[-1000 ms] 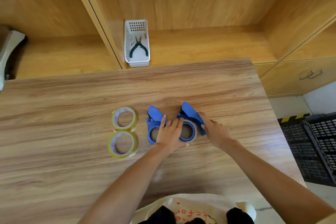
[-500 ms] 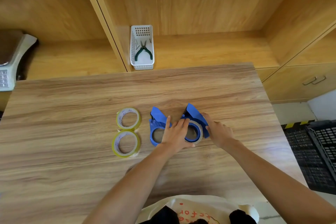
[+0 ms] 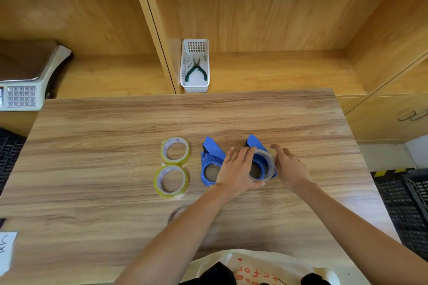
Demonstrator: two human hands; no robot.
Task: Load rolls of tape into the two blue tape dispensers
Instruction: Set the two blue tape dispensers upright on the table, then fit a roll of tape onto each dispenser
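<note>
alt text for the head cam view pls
Both hands, left hand and right hand, grip the right blue tape dispenser on a wooden table. Beside it lie an empty left dispenser and two yellow tape rolls.

A: Any readable text or labels?

B: Barely. Red-orange lettering on the cream fabric (image 3: 261, 268) at the bottom edge, upside down to the camera, can't make out the word.

A: The tape rolls?

B: Both yellow tape rolls, far one (image 3: 175, 149) and near one (image 3: 171, 180), carry small purple print on the inner core. Too small to read.

A: Anything else?

B: White paper (image 3: 7, 252) at the left edge has dark handwritten strokes, cut off. Scale (image 3: 23, 90) has a key grid, key markings blurred.
</note>
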